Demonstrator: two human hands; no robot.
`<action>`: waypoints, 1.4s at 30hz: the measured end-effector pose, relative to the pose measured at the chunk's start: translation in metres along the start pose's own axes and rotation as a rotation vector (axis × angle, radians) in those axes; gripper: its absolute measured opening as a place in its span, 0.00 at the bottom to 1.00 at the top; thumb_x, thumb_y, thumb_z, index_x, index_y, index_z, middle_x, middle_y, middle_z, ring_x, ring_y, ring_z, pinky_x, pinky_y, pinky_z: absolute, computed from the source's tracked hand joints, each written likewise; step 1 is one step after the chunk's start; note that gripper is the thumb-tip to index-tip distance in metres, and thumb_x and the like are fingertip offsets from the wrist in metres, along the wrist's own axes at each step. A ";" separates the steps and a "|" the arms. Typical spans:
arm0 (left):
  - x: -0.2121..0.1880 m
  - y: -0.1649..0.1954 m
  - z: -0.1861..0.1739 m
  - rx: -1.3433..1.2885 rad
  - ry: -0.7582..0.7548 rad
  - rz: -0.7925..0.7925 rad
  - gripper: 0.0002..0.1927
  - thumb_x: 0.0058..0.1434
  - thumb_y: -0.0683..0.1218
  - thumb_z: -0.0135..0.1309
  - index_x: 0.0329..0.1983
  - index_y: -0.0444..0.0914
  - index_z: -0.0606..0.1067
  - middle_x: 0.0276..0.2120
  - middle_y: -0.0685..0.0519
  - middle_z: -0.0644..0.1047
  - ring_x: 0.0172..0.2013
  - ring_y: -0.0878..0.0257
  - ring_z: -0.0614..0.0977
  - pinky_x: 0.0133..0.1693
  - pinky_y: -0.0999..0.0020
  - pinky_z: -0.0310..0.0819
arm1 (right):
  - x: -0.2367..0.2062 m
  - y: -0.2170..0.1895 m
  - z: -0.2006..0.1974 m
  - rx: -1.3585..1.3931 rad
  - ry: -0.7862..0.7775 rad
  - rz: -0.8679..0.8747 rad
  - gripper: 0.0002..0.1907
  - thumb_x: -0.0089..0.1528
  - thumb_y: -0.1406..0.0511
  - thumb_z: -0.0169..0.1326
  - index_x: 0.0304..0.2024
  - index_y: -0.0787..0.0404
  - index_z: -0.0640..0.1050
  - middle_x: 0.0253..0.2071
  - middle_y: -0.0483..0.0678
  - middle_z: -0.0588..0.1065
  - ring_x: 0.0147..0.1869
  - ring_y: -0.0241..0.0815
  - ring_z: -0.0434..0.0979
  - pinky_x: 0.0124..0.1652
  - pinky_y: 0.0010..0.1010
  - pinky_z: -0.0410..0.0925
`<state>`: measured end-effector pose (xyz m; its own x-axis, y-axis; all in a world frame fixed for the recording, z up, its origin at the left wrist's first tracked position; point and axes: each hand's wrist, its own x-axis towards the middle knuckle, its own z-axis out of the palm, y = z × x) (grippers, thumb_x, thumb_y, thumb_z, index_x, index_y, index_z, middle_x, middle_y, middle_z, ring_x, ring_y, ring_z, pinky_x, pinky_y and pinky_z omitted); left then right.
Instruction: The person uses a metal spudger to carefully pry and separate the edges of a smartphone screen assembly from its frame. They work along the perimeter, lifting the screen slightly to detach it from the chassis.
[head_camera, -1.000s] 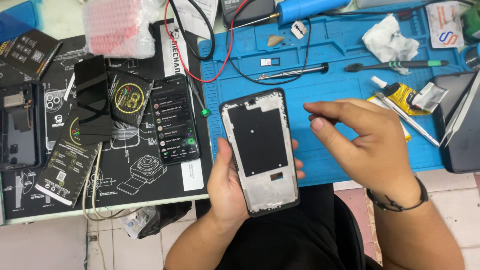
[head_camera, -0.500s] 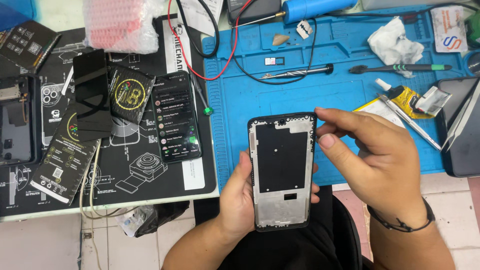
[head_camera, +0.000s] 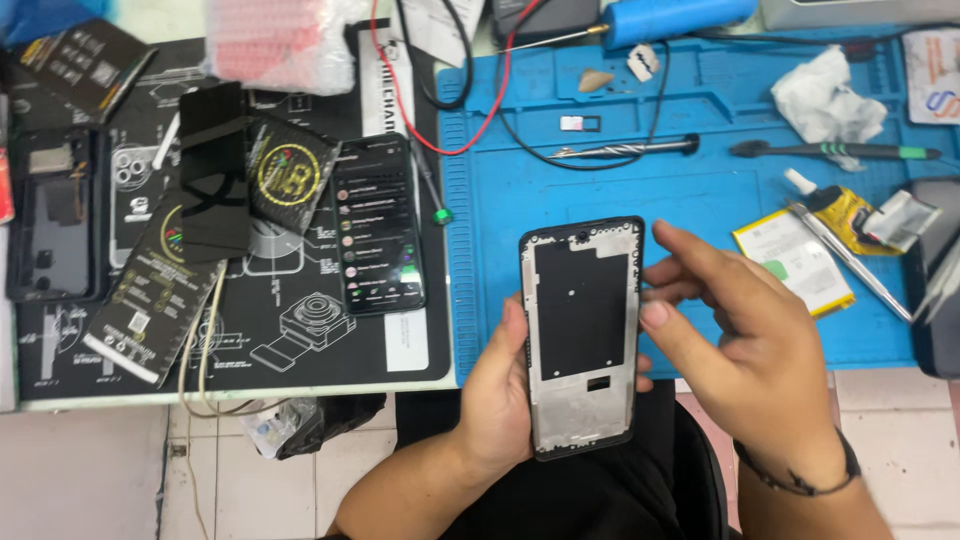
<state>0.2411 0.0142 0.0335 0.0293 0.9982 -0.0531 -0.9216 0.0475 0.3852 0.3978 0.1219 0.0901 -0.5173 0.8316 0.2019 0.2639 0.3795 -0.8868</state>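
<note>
So the bare phone frame (head_camera: 583, 338) is gripped from behind by the left hand (head_camera: 505, 385), fingers clamped on its edges (held upright over the lap). The right hand (head_camera: 745, 345), at 3 o'clock, is held loosely apart, fingertips touching the frame's right edge. The blue mat (head_camera: 700, 190) sits at 12 o'clock on the tabletop.

The left hand (head_camera: 500, 400) cradles an upright black rectangular phone frame (head_camera: 583, 335) with a bare metal inner plate. The right hand (head_camera: 745, 340), at its three o'clock, touches the frame's edge above the blue silicone mat (head_camera: 700, 190).
</note>
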 end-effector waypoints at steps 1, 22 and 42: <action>0.000 0.001 -0.001 -0.009 0.003 0.003 0.39 0.78 0.66 0.24 0.75 0.32 0.60 0.62 0.38 0.73 0.55 0.46 0.80 0.58 0.48 0.76 | -0.003 -0.001 0.003 -0.022 -0.002 0.001 0.27 0.59 0.73 0.59 0.62 0.68 0.74 0.48 0.52 0.77 0.50 0.38 0.80 0.50 0.27 0.71; 0.006 0.018 -0.017 0.003 0.073 0.111 0.42 0.78 0.68 0.20 0.73 0.32 0.63 0.61 0.38 0.73 0.57 0.48 0.79 0.57 0.52 0.77 | -0.035 0.004 0.042 -0.389 -0.028 -0.272 0.31 0.49 0.59 0.69 0.56 0.54 0.79 0.58 0.59 0.69 0.58 0.56 0.74 0.56 0.40 0.68; 0.008 -0.015 -0.019 0.233 0.168 0.244 0.27 0.81 0.60 0.37 0.66 0.33 0.58 0.57 0.44 0.72 0.57 0.57 0.76 0.62 0.59 0.72 | -0.056 0.038 0.043 -0.278 -0.102 -0.240 0.44 0.44 0.49 0.68 0.60 0.59 0.75 0.64 0.66 0.64 0.63 0.58 0.72 0.61 0.44 0.65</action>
<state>0.2476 0.0203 0.0099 -0.2621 0.9619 -0.0772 -0.7805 -0.1643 0.6031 0.4021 0.0726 0.0272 -0.6662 0.6663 0.3350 0.3289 0.6657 -0.6699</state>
